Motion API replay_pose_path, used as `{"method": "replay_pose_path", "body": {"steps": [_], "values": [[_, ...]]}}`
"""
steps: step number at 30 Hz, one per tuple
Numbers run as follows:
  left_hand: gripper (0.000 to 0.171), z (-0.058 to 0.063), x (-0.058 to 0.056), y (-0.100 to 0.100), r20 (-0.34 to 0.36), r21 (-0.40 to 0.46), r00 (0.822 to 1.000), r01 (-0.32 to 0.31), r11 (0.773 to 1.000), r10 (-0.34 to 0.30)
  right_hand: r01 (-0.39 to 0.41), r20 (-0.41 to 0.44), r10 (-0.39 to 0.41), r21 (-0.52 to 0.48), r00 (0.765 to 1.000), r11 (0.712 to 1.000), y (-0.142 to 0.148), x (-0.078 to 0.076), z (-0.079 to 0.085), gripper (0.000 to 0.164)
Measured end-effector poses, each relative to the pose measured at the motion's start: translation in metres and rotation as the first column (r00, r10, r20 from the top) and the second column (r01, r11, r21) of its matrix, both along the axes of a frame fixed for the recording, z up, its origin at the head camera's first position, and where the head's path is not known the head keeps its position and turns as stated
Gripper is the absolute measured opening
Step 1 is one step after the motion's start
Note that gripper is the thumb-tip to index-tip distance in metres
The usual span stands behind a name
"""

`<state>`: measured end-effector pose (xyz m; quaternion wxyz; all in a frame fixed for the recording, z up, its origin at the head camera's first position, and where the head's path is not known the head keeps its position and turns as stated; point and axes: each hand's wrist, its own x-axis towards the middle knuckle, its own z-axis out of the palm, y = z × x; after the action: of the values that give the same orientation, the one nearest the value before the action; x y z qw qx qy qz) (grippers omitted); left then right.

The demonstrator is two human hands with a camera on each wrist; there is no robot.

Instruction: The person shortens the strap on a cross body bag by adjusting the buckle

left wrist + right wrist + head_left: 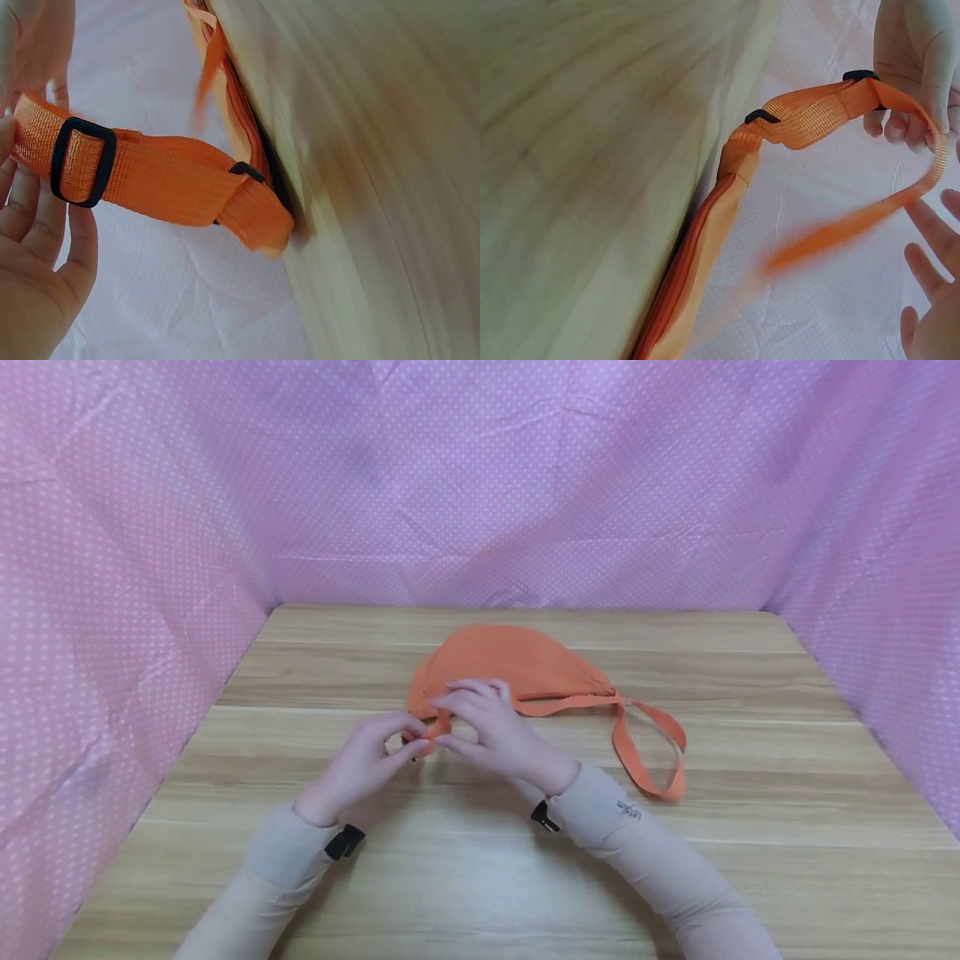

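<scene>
Pink dotted cloth (510,485) on three sides, creased; within it a pale wood-grain table (525,877). Orange bag (510,660), half-round, lying flat toward the far edge, curved side away from the person. Laid so, the table presumably bears its weight, which frees both hands for the strap (165,180).

Strap work is at the bag's left end, lifted off the wood, likely to give room around the webbing. At the right end a strap loop (628,752) lies slack, twisted, out of the way of the hands.

Left hand (367,760): thumb and forefinger pinch the webbing; the remaining fingers sit behind it, backing the black slider (106,166). My reading: this grip steadies the slider, since soft webbing would fold away without support. A second black fitting (247,171) sits nearer the bag, where the strap doubles back.

Right hand (498,735): fingers spread, forefinger tip against the strap just beside the left hand's pinch. Whether the thumb presses too, I cannot tell; the side view crops it. The spread probably leaves the webbing free to pass. Past the fingertip, a loose tail (817,246) hangs out, blurred.

Pale sleeves (690,885), wristbands with black clips (345,842); forearms come in from the near side, clear of the bag.
</scene>
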<state>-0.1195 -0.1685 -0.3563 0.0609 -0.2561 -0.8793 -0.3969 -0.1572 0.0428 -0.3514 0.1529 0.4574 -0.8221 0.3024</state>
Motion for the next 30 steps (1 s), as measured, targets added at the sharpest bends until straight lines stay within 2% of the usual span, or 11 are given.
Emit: {"method": "replay_pose_path", "body": {"steps": [4, 6, 8, 11, 17, 21, 23, 25, 27, 30], "values": [[0.009, -0.001, -0.003, 0.006, 0.032, 0.036, 0.999, 0.028, 0.999, -0.029, -0.029, 0.040, 0.029, 0.008, 0.999, 1.000, 0.005, -0.002, 0.002, 0.021], [0.008, -0.001, -0.004, 0.007, 0.055, 0.050, 0.998, 0.033, 0.998, -0.035, -0.067, 0.096, 0.068, -0.012, 0.993, 0.998, 0.008, -0.002, 0.003, 0.013], [0.008, -0.001, -0.004, 0.009, 0.071, 0.065, 0.997, 0.035, 0.997, -0.040, -0.100, 0.168, 0.106, -0.042, 0.980, 0.994, 0.011, -0.003, 0.002, 0.009], [0.015, -0.001, -0.004, 0.012, 0.084, 0.089, 0.996, 0.030, 0.996, -0.038, -0.113, 0.294, 0.137, -0.096, 0.946, 0.989, 0.014, -0.003, 0.002, 0.008], [0.050, -0.007, -0.006, 0.017, 0.064, 0.114, 0.998, 0.006, 0.993, -0.014, 0.007, 0.476, 0.078, -0.174, 0.876, 0.985, 0.017, 0.000, 0.009, 0.006], [0.051, -0.011, -0.008, 0.020, 0.019, 0.119, 0.999, -0.035, 0.992, 0.033, 0.075, 0.578, 0.087, -0.251, 0.811, 0.965, 0.020, 0.003, 0.014, 0.006], [0.047, -0.012, -0.008, 0.021, -0.011, 0.116, 0.998, -0.058, 0.992, 0.059, 0.093, 0.605, 0.108, -0.291, 0.789, 0.952, 0.022, 0.004, 0.017, 0.006], [0.044, -0.011, -0.008, 0.023, -0.037, 0.133, 0.996, -0.076, 0.988, 0.081, 0.102, 0.613, 0.126, -0.323, 0.780, 0.941, 0.025, 0.004, 0.019, 0.006], [0.043, -0.010, -0.008, 0.024, -0.067, 0.171, 0.992, -0.094, 0.981, 0.107, 0.114, 0.608, 0.129, -0.345, 0.784, 0.932, 0.027, 0.003, 0.020, 0.006], [0.044, -0.009, -0.006, 0.026, -0.096, 0.272, 0.984, -0.119, 0.955, 0.150, 0.141, 0.610, 0.122, -0.365, 0.783, 0.920, 0.033, 0.000, 0.020, 0.007]]}}
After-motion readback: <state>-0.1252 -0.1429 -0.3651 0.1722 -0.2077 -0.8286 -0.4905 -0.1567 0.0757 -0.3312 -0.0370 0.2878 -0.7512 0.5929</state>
